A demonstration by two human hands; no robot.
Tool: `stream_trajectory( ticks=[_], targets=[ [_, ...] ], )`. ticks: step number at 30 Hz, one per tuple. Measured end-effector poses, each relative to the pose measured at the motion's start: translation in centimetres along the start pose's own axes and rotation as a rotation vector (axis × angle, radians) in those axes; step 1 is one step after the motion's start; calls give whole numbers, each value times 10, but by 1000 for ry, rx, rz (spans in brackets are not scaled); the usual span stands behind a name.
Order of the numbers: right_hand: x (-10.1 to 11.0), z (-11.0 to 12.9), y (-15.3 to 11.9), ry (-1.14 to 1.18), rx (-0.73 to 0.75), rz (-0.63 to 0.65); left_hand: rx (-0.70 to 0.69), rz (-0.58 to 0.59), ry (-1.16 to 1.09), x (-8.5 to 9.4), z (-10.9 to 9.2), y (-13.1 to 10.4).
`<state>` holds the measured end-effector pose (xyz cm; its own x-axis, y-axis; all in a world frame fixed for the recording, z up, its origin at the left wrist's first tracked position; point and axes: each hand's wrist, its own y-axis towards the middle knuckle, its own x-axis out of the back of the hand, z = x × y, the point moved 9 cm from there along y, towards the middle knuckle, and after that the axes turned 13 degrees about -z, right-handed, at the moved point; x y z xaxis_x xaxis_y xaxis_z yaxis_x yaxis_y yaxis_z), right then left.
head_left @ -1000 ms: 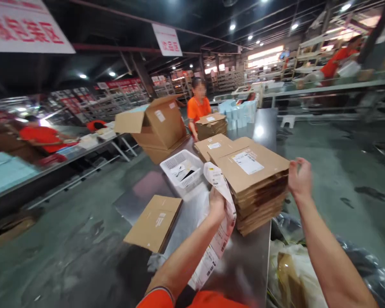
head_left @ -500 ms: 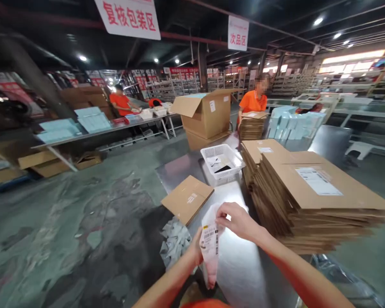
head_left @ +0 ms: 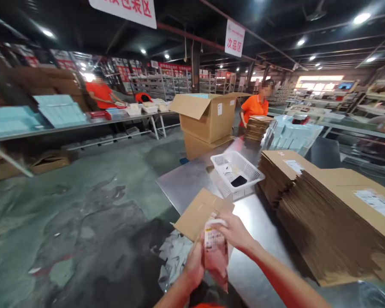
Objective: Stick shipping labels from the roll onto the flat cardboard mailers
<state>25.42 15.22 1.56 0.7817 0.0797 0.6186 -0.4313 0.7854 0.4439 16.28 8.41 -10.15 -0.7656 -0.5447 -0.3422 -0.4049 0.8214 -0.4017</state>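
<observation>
Mid-job, far as I can tell: label strip (head_left: 214, 248) is up in both hands above the near end of the table (head_left: 253, 218), in front of the flat carton (head_left: 195, 209). Left hand (head_left: 195, 262) is curled round the strip's left edge; right hand (head_left: 233, 231) pinches its top end, fingers bent over it. Can't tell whether a label is lifted off the backing; print is blurred. Done, by the look of it: top carton of the right pile (head_left: 333, 231) carries a white label (head_left: 378, 205), and the pile behind it (head_left: 273, 179) has one on top too. Layers below don't show their faces, so no count. Open: no label visible on the flat carton, only small white print, and the right hand hides part of it. Can't tell if strip and carton touch. Materials: strip is thin, limp paper, glossy white, tapering to a pinkish tip at the near end. Cartons are matt brown corrugated board, folded flat, pile edges ragged and ribbed. Table is smooth bare metal with a bright glare patch. White basket (head_left: 223, 159) on its far part is rigid perforated plastic, holding a flat black item (head_left: 239, 181). Crumpled greyish scrap (head_left: 173, 256) sits left of the left hand.
</observation>
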Motion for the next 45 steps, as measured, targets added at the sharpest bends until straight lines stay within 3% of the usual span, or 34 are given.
stream_trajectory(
  ticks=[3, 5, 6, 9, 10, 11, 12, 15, 16, 18, 21, 24, 30, 34, 37, 39, 41, 45],
  targets=[
    [-16, 6, 46, 9, -209, -21, -156, 168, 110, 26, -64, 18],
    [-32, 11, 70, 33, -264, 13, -145, 189, 299, 47, -83, 34],
    [-35, 11, 80, 20, -276, -29, -127, 176, 343, 57, -90, 42],
    [-20, 15, 96, -139, -227, -379, -101, 128, 286, 82, -103, 67],
    [-19, 21, 96, -174, -178, -443, -95, 122, 265, 88, -105, 73],
    [-27, 29, 96, -174, -116, -421, -88, 127, 265, 93, -106, 77],
    [-44, 38, 94, -136, -53, -318, -82, 139, 279, 96, -106, 81],
    [-105, 50, 75, 57, -47, 115, -65, 187, 342, 105, -105, 86],
    [-120, 45, 67, 117, -128, 201, -49, 210, 364, 107, -103, 86],
    [-138, 28, 54, 246, -344, 256, -9, 257, 408, 110, -98, 86],
    [-148, 4, 40, 404, -556, 200, 3, 254, 429, 114, -94, 90],
    [-152, -10, 25, 440, -646, 138, 23, 181, 383, 118, -91, 97],
    [-166, -23, -7, 332, -619, 159, 69, 304, 500, 103, -61, 109],
    [-174, -43, -24, 179, -597, 210, 67, 243, 630, 109, -26, 126],
    [-190, -64, -38, 241, -685, 305, 109, 221, 626, 115, 5, 135],
    [-195, -77, -37, 252, -669, 335, 133, 228, 614, 120, 23, 138],
    [-189, -97, -24, 177, -592, 282, 182, 244, 598, 129, 40, 139],
    [-157, -163, 21, -162, -541, -28, 314, 171, 595, 159, 62, 152]
  ],
)
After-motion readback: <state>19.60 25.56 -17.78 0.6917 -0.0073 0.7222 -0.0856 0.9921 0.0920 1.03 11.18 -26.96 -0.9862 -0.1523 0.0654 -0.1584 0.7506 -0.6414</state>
